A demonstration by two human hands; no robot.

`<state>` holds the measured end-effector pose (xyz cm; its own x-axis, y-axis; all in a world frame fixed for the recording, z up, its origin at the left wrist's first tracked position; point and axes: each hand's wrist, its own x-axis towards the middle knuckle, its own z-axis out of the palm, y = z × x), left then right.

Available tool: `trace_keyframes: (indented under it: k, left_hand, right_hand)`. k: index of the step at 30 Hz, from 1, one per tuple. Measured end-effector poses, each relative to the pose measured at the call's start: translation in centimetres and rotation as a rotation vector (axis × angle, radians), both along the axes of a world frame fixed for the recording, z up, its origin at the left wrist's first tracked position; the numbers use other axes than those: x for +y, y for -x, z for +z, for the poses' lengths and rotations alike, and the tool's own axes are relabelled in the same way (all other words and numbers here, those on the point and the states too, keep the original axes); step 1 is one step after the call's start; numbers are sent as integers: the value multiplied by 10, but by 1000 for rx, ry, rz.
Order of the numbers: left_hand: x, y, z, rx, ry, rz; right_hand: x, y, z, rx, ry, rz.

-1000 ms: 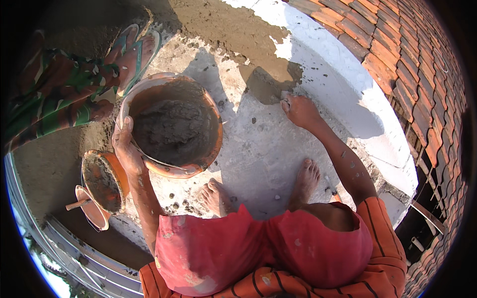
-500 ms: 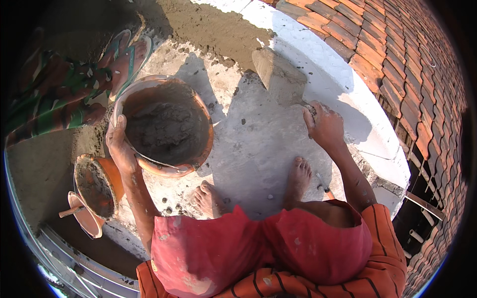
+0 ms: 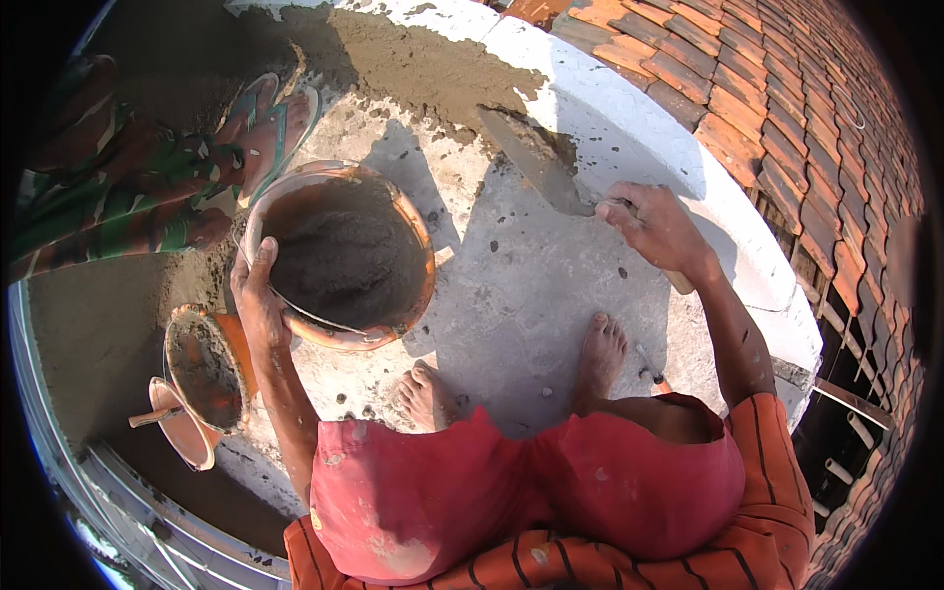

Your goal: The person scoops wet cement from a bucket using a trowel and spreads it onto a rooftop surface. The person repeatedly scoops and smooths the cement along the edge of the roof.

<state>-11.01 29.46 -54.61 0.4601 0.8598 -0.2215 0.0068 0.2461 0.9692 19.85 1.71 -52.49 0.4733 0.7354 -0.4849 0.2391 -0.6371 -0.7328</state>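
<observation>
My left hand (image 3: 258, 295) grips the near-left rim of an orange bucket (image 3: 424, 258), thumb over the edge. Wet grey mortar (image 3: 344, 261) lies inside the bucket. On the right, my right hand (image 3: 654, 228) is closed round the handle of a trowel (image 3: 531, 162). The trowel's blade is tilted, pointing far left, with its tip near the spread mortar (image 3: 433, 64) by the white ledge. Some mortar shows along the blade's far side; whether it rests on the blade I cannot tell.
Another person's sandalled foot (image 3: 264, 133) and patterned trouser leg are at the far left. A smaller orange bucket (image 3: 241, 359) and a dipper-like container (image 3: 182, 423) stand at the left. The white ledge (image 3: 629, 118) borders roof tiles (image 3: 757, 108). An orange-handled tool (image 3: 657, 379) lies beside my right foot.
My right hand has turned over and moved slightly right, tipping the trowel blade from nearly flat to steeply tilted. My left hand stays on the bucket rim; the whole view has shifted a little.
</observation>
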Motion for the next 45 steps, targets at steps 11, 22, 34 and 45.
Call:
trace_keyframes:
  k: [11,22,34,45]
  left_hand:
    - [-54,1,-5,64,-126,93]
    - [-98,-47,-11,150,-140,-256]
    - [-78,-34,-13,18,4,-80]
    - [-25,-1,-35,139,73,-9]
  right_hand:
    - [-87,46,3,-683,70,324]
    - [18,59,-61,-571,391,753]
    - [-3,83,-95,-440,135,453]
    - [-45,68,-34,-197,-175,522]
